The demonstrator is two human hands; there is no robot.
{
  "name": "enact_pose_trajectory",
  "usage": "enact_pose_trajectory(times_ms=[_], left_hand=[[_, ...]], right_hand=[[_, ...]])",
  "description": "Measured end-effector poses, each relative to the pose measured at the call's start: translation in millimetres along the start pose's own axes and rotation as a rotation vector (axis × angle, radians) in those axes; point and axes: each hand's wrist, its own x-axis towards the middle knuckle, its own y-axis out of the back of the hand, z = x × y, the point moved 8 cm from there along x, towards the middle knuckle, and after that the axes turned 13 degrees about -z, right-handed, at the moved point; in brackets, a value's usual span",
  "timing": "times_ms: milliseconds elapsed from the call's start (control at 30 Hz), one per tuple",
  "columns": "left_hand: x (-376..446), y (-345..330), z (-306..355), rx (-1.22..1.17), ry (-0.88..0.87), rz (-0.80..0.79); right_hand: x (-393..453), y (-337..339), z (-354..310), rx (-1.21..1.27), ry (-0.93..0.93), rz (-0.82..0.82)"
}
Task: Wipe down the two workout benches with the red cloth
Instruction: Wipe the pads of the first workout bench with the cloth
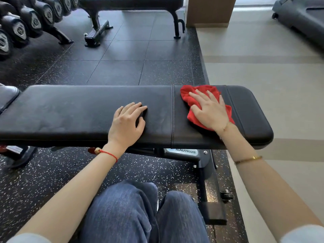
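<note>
On the near bench (70, 111) our left hand (127, 122) rests with relaxed fingers; our right hand (209, 111) presses the cloth (188, 95) flat with spread fingers. It looks soft and light; we judge a flat palm moves it best. The second bench (133, 2) waits farther away.

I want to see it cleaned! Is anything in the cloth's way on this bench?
Yes: the left hand rests flat on the near bench, left of the red cloth under the right hand.
</note>
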Motion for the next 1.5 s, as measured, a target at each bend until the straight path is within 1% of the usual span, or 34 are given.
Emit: enact_pose_trajectory(times_ms=[67,100,167,233,333,433,500,633,700,733,800,900,967,1033,1133,1233,1300,1400,1433,1500], left_hand=[[0.4,0.4,1.0,0.002,0.002,0.003],[0.3,0.7,1.0,0.005,0.002,0.005],[0.5,1.3,0.0,0.007,0.004,0.006],[0.9,1.5,-0.5,0.008,0.007,0.004],[0.9,1.1,-0.7,0.002,0.008,-0.002],[1.0,0.5,-0.6,0.003,0.002,-0.015],[0.6,0.0,-0.7,0.009,-0.001,-0.022],[1.8,0.6,1.2,0.032,0.003,-0.040],[3.2,1.3,3.5,0.030,0.014,-0.043],[3.8,1.3,4.8,0.031,0.017,-0.044],[4.4,0.6,6.7,0.034,0.013,-0.049],[6.3,1.0,8.7,-0.022,0.037,-0.031],[10.2,0.5,19.3,-0.051,0.037,-0.010],[14.6,-2.7,35.3,-0.047,0.017,0.000],[20.6,-10.6,50.2,-0.034,-0.004,-0.005],[21.4,-16.1,49.4,-0.020,0.006,0.001],[20.6,-17.5,49.1,-0.017,0.003,0.006],[20.5,-19.6,51.3,-0.006,0.003,0.005],[20.8,-19.6,51.3,-0.003,0.008,0.007],[20.9,-18.9,51.3,0.000,0.012,0.010]], right_hand=[[20.4,3.3,-6.1,0.005,-0.048,-0.028],[26.8,1.7,-16.0,-0.007,-0.038,-0.043],[27.5,-5.8,-44.9,-0.034,0.039,-0.059],[12.2,-16.0,-72.8,-0.049,0.151,-0.042],[-20.2,-25.9,-84.8,-0.064,0.255,-0.013],[-41.3,-24.0,-62.7,-0.065,0.248,0.021],[-46.1,-18.5,-40.4,-0.054,0.205,0.050],[-22.7,-0.4,7.4,-0.023,0.001,0.080],[-2.2,7.0,14.2,0.008,-0.069,0.055],[6.6,8.2,10.2,0.015,-0.073,0.043],[15.8,4.9,-8.8,0.004,-0.032,0.017],[5.3,-6.8,-41.7,-0.037,0.090,-0.002],[-13.1,-13.5,-51.5,-0.052,0.147,-0.006],[-35.2,-17.6,-49.2,-0.049,0.163,0.010],[-68.1,-17.8,-23.9,-0.048,0.092,0.102],[-83.4,-6.1,22.6,0.012,-0.086,0.208],[-78.8,4.3,55.7,0.059,-0.211,0.239],[-53.0,17.6,88.4,0.098,-0.330,0.176],[-41.8,20.9,90.1,0.101,-0.333,0.138],[-22.4,24.1,77.4,0.059,-0.279,0.072]])
